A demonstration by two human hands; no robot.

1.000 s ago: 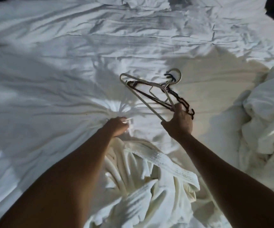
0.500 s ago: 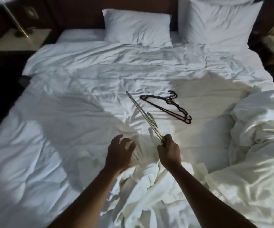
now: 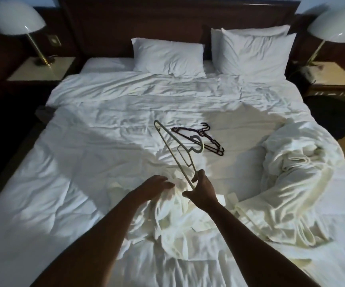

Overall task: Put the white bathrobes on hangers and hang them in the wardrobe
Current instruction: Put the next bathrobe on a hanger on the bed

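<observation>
Right hand (image 3: 202,187): fingers and thumb pinched on one end of the pale hanger (image 3: 177,151), near its shoulder tip. Hanger held up off the bed, angled away from me, hook toward the far side. Grip is at the extreme end, so the hanger will want to swing; I judge I should slide my hold toward the neck under the hook before feeding it in.

Left hand (image 3: 157,184): fingers straight and loose, resting on or just over the crumpled bathrobe (image 3: 175,216) in front of me, holding nothing yet. Cannot tell whether it actually touches the cloth.

Step in hand, as I read it: find the collar. The robe is bunched, collar not visible, so best to lift and shake it open with the left hand first, then pass one hanger arm into a shoulder, then the other.

Second bathrobe (image 3: 297,179) heaped to my right on the bed (image 3: 84,183). Dark hangers (image 3: 206,139) lie beyond, well apart from the robes. Wardrobe not in view.
</observation>
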